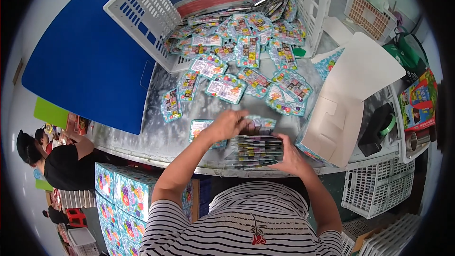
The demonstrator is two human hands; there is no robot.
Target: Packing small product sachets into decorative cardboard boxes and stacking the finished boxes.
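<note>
My right hand (pixel 291 157) is wrapped round the right side of a stack of flat printed packets (pixel 258 149), held on edge near the table's front. At the stack's far side my left hand (pixel 228 125) pinches a single packet (pixel 261 123), its fingertips on the left end. Another packet (pixel 200 127) lies on the table, partly behind my left wrist. Beyond my hands, loose packets (pixel 226 88) with teal scalloped borders spread across the table, some face up, some showing a white back panel. They spill from a white plastic crate (pixel 142 14) tipped toward me.
An open cardboard box (pixel 332 123) with raised flaps lies right of the stack. Past it stands a black tape dispenser (pixel 377 132) with green tape. A large blue board (pixel 90 57) fills the left. Printed cartons (pixel 124 194) are stacked below. Another person (pixel 66 161) works far left.
</note>
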